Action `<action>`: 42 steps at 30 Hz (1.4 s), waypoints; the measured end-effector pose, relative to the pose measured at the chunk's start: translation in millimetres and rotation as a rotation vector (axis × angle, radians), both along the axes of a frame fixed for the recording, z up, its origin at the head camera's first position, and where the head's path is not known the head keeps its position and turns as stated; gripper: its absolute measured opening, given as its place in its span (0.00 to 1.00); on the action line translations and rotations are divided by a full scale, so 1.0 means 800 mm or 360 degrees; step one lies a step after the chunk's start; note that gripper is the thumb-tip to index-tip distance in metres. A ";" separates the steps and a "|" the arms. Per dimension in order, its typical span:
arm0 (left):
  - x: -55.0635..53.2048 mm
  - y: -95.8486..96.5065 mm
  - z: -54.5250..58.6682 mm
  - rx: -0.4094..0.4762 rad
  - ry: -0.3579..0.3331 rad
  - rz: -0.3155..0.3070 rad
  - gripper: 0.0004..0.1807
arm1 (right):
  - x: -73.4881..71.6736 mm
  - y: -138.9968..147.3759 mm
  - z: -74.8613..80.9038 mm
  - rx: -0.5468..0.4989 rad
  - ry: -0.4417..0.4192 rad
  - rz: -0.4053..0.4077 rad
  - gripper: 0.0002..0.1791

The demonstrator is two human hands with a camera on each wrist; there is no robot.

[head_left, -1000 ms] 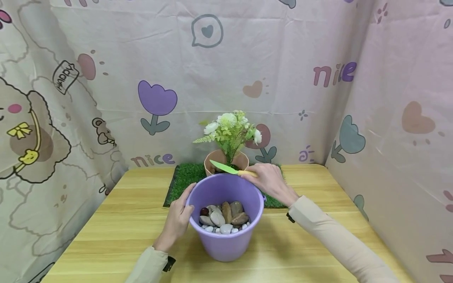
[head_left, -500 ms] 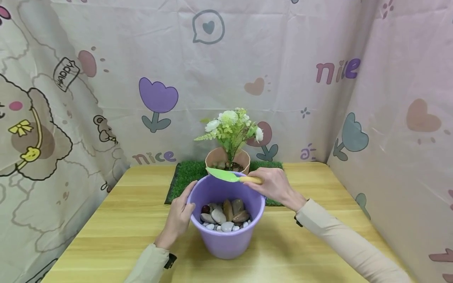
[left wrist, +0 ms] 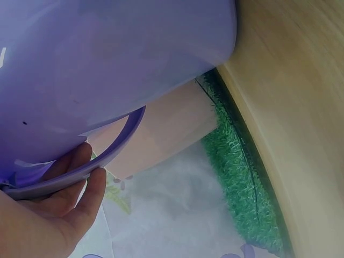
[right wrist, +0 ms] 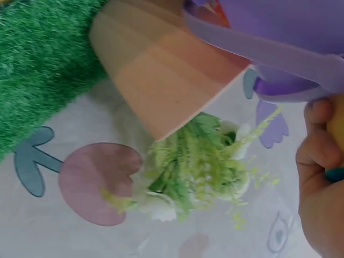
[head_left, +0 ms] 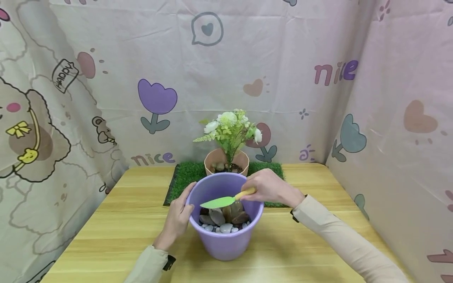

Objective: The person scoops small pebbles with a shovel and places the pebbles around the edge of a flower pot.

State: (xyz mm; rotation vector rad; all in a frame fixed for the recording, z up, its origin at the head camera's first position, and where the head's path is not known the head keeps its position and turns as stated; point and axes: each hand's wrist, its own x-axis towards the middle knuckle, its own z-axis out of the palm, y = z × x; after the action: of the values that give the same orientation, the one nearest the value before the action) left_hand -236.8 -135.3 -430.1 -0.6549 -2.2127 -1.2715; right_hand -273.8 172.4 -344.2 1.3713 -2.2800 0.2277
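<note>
A purple bucket (head_left: 226,245) stands on the table with grey and brown stones (head_left: 217,216) and small white pebbles inside. My left hand (head_left: 178,215) grips its left rim, thumb over the edge; in the left wrist view the fingers (left wrist: 92,194) lie about the rim and the bucket's handle (left wrist: 121,138). My right hand (head_left: 267,188) holds a small trowel by its yellow handle (head_left: 245,193). The trowel's green blade (head_left: 219,202) points left within the bucket's mouth, above the stones. No stone shows on the blade. In the right wrist view the blade is hidden.
Behind the bucket, a peach flowerpot (head_left: 209,162) with white artificial flowers (head_left: 228,124) stands on a green turf mat (head_left: 189,175). Stones and dark filling show inside the pot. A printed curtain (head_left: 212,78) hangs behind and on both sides of the wooden table (head_left: 134,220).
The trowel has moved from the pot's near side, over the bucket's far rim, down and toward me into the bucket's mouth. The left hand keeps its grip on the rim.
</note>
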 end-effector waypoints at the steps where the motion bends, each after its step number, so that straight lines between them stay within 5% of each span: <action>1: 0.000 0.000 0.000 0.0004 -0.0002 -0.0003 0.35 | 0.001 -0.003 0.003 0.0047 -0.0018 -0.0018 0.07; 9: 0.001 0.000 0.000 0.0023 -0.0018 -0.0020 0.35 | 0.002 -0.020 0.017 0.0304 -0.0328 -0.0193 0.08; 19: 0.000 0.000 0.000 0.0023 0.0002 -0.0023 0.35 | -0.010 -0.030 0.022 0.0343 -0.0407 -0.0243 0.10; 27: -0.002 0.000 -0.001 0.0000 0.0007 -0.0008 0.35 | -0.024 -0.041 0.033 0.0416 -0.0597 -0.0299 0.10; 37: -0.001 0.002 -0.004 0.0018 0.0024 -0.0030 0.35 | -0.030 -0.049 0.019 0.0399 -0.0514 -0.0263 0.12; 42: -0.003 0.000 -0.004 -0.0006 0.0068 0.0017 0.35 | -0.027 -0.042 0.011 0.0370 -0.0283 -0.0241 0.12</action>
State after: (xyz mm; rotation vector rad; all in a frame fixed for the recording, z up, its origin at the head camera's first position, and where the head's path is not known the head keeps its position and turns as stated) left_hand -239.2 -135.6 -433.2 -0.6650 -2.1818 -1.2372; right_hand -295.2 139.2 -335.1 1.3251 -2.6135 0.0359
